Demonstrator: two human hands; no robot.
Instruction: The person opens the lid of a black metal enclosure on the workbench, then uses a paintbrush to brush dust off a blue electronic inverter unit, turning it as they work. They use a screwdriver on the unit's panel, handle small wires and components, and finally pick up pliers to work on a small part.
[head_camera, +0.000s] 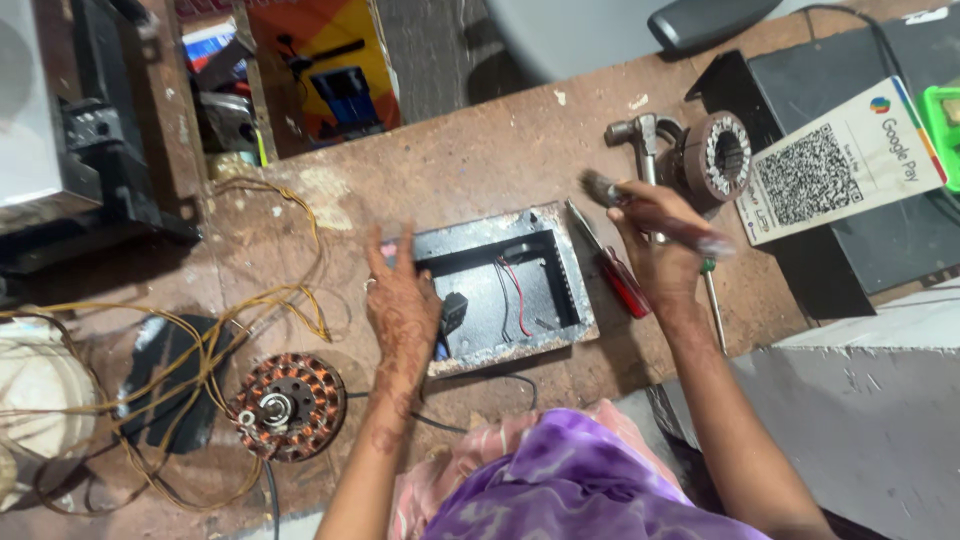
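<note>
Left hand flat, fingers open on left wall of black metal box; right hand right of box, fingers gripping a paintbrush above red screwdriver.

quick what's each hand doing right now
Left hand: open, fingers flat on the rim of the black rectangular metal box.
Right hand: closed around a small bristle brush.
</note>
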